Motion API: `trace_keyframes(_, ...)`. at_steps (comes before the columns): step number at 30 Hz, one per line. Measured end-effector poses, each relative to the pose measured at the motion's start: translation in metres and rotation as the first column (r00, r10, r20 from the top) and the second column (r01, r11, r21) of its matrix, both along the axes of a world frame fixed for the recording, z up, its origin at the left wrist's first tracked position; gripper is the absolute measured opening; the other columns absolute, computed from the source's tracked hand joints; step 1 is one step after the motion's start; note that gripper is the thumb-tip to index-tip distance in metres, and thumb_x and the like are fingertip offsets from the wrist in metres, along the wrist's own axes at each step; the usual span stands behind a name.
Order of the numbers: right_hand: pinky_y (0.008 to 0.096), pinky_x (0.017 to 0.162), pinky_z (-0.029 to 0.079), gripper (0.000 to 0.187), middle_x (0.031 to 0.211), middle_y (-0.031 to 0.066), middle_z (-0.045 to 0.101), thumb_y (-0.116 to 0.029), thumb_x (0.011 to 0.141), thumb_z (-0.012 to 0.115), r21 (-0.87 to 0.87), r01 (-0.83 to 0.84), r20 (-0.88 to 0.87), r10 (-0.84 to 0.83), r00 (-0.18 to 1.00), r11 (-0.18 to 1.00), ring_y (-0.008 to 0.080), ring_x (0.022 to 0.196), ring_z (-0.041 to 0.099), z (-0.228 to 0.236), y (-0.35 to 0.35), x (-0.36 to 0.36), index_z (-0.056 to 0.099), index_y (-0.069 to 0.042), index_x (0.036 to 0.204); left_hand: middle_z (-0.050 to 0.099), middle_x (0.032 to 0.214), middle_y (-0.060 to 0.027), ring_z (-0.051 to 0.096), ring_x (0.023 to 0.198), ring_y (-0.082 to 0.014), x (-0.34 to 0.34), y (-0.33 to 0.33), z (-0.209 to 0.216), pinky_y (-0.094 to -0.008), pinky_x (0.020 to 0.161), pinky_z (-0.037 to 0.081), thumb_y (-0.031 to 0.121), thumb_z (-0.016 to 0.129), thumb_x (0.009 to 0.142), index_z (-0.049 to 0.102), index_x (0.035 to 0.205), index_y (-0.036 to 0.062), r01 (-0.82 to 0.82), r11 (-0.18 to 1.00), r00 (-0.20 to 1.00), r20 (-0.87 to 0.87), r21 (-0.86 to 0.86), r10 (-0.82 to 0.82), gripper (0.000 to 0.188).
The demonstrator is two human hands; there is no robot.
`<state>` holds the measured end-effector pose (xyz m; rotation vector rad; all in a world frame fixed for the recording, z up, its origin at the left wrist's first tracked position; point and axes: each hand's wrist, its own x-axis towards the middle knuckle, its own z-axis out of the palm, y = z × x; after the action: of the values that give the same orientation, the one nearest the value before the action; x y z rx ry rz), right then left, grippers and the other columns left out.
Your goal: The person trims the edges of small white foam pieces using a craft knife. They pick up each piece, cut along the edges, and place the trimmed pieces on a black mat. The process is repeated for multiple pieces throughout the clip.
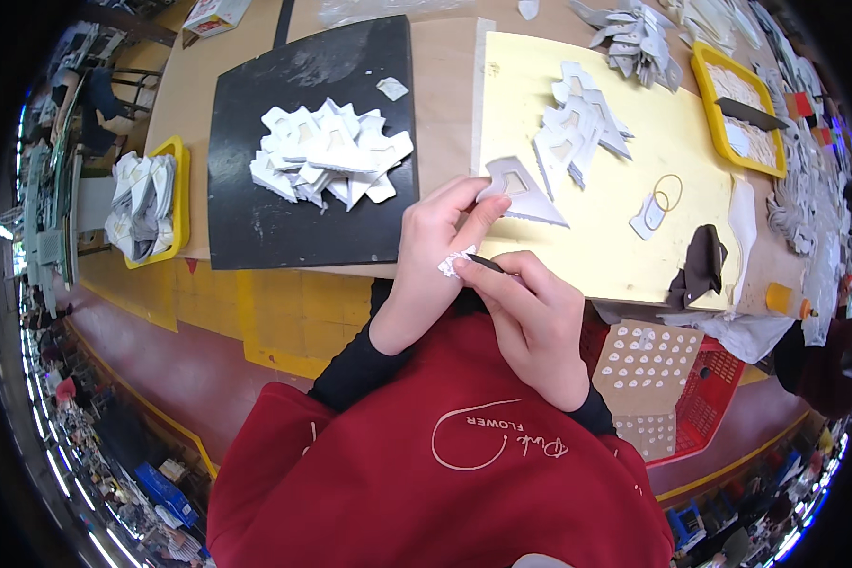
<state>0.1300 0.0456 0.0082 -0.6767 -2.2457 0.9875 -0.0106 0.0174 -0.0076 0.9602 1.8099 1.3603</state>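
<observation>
My left hand (431, 251) pinches a light grey, pointed cut piece (532, 204) with a beige patch set in it, between thumb and fingers over the yellow board's near edge. A crumpled white patch (452, 263) lies on that hand near the base of the thumb. My right hand (540, 312) is closed around a thin dark tool (486, 262), its kind mostly hidden by the fingers; a fingertip touches the white patch. Beyond, a row of similar pieces (577, 123) overlaps on the yellow board (606, 237). A heap of white pieces (331, 151) covers part of the black board (246, 232).
Yellow trays stand left (183, 199) and far right (705, 104), both loaded. Two rings (667, 192) and dark cloth (701, 265) lie on the yellow board. Below the table at right, a red crate (719, 398) bears cardboard (648, 364) with rows of small white pieces.
</observation>
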Motion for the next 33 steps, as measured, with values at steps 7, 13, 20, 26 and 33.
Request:
trace_keyframes(7, 0.0270, 0.055, 0.044, 0.049, 0.077, 0.0066, 0.055, 0.002, 0.077, 0.067, -0.119, -0.014, 0.028, 0.018, 0.999, 0.993, 0.0165, 0.060, 0.054, 0.009, 0.013, -0.001, 0.063, -0.011, 0.125, 0.062, 0.082, 0.0009, 0.054, 0.075, -0.0040, -0.065, -0.018, 0.022, -0.0195, 0.067, 0.045, 0.008, 0.065, 0.091, 0.066, 0.110, -0.0029, -0.422, 0.868, 0.893, -0.042, 0.262, 0.448, 0.022)
trace_keyframes(13, 0.0346, 0.062, 0.050, 0.036, 0.087, 0.0071, 0.057, -0.019, 0.079, 0.074, 0.085, 0.481, 0.198, -0.488, 0.850, 0.872, 0.0218, 0.073, 0.062, -0.033, 0.083, 0.000, 0.064, -0.007, 0.112, 0.064, 0.100, -0.0078, 0.059, 0.088, -0.0159, -0.142, -0.035, 0.019, -0.0303, 0.083, 0.046, 0.015, 0.066, 0.090, 0.065, 0.112, -0.0001, -0.395, 0.919, 0.646, -0.717, -0.020, 0.262, 0.027)
trace_keyframes(20, 0.0325, 0.063, 0.050, 0.028, 0.089, 0.0062, 0.056, -0.015, 0.079, 0.074, 0.205, 0.550, 0.138, -0.580, 0.803, 0.810, 0.0211, 0.070, 0.061, -0.061, 0.105, -0.012, 0.067, -0.010, 0.106, 0.064, 0.105, -0.0076, 0.059, 0.096, -0.0159, -0.088, -0.025, 0.023, -0.0295, 0.089, 0.046, 0.002, 0.064, 0.088, 0.064, 0.104, -0.0005, -0.487, 0.772, 0.748, -0.260, 0.410, 0.610, 0.016)
trace_keyframes(26, 0.0204, 0.065, 0.046, 0.016, 0.086, 0.0031, 0.065, -0.002, 0.083, 0.070, -0.450, 0.399, -0.042, -0.466, 0.884, 0.799, 0.0082, 0.073, 0.058, -0.029, 0.082, 0.002, 0.068, 0.000, 0.099, 0.065, 0.104, -0.0081, 0.060, 0.093, -0.0148, -0.015, 0.011, -0.001, -0.0283, 0.086, 0.047, 0.010, 0.074, 0.081, 0.061, 0.118, -0.0001, 0.004, 0.986, 0.991, -0.132, 0.165, 0.018, 0.040)
trace_keyframes(33, 0.0205, 0.072, 0.048, 0.016, 0.092, 0.0060, 0.066, 0.002, 0.084, 0.069, -0.722, 0.091, -0.300, -0.429, 0.852, 0.686, 0.0074, 0.079, 0.059, 0.000, 0.062, 0.012, 0.065, 0.006, 0.100, 0.066, 0.082, -0.0044, 0.059, 0.080, -0.0111, -0.004, 0.006, 0.000, -0.0272, 0.076, 0.046, 0.015, 0.071, 0.085, 0.066, 0.103, -0.0017, 0.439, 0.898, 0.835, 0.363, 0.012, -0.413, 0.025)
